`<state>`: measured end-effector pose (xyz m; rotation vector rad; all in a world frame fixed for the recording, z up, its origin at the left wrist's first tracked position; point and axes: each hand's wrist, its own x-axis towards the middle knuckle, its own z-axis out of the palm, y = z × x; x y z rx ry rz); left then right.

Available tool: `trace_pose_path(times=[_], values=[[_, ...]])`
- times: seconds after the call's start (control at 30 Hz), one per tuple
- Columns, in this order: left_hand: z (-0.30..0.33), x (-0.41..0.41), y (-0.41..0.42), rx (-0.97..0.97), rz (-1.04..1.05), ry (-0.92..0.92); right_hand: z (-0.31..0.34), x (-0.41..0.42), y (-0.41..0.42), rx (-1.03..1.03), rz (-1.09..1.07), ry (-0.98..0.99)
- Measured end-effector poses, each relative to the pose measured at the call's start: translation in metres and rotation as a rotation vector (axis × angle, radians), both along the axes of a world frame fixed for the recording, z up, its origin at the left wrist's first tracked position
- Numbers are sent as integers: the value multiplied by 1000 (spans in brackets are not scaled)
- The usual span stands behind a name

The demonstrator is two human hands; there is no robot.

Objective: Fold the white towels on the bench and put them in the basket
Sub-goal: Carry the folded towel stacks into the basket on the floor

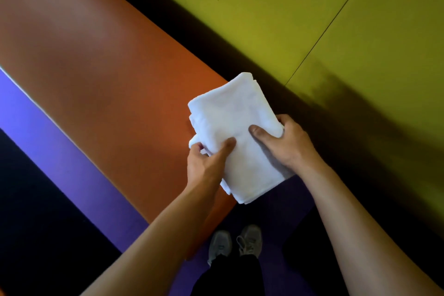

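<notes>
Left hand: the left hand (206, 163) grasps the near left edge of the folded white towel (236, 137), thumb laid across the top layer and the other fingers curled underneath.
Right hand: the right hand (286, 143) clasps the right edge of the same towel, thumb pressed on top, fingers wrapped round the far side.
Towel between the hands: it is already a compact, several-layered rectangle, with stacked edges showing at its near corner and on the left side. It looks lifted off the surface, though whether its far end brushes the bench cannot be told.
Under and left of the hands: the orange bench (101, 74) runs away to the upper left; no other white towel lies on the stretch that shows.
Below the hands: a purple floor (60, 151) and the person's grey shoes (234, 243).
Right of and beyond the hands: a yellow-green surface (288, 7) with thin seams.
Basket: not in view.
Done, as a judgement: the folding of this towel seems finished or nearly so.
Left, as a judgement: carrying this towel to the basket and setting it in. Whether more towels wait out of view cannot be told.
</notes>
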<state>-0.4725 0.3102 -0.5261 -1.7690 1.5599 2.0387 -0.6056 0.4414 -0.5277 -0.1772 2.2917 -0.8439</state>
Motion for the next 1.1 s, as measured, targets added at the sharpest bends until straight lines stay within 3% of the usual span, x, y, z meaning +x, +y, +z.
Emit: trace_pose_path(times=[0.13,0.23,0.47,0.57,0.7,0.77,0.97,1.1], values=[[9,7,2,-87,64,54,13,16,1,-60,29,36],[19,16,-3,5,107,154,26,40,-4,-76,64,138],[67,33,-37,-21,-122,280,37,79,2,-541,-357,-481],[87,26,-48,65,-312,307,30,90,10,-683,-464,-544],[103,11,-65,245,-571,327,33,108,10,-1066,-540,-639],[99,-2,-75,235,-660,315,33,112,7,-1126,-622,-622],[65,-60,-96,-183,-1065,130,26,119,-6,-783,-887,-21],[33,-81,-86,-484,-1246,72,1,112,-13,-516,-933,127]])
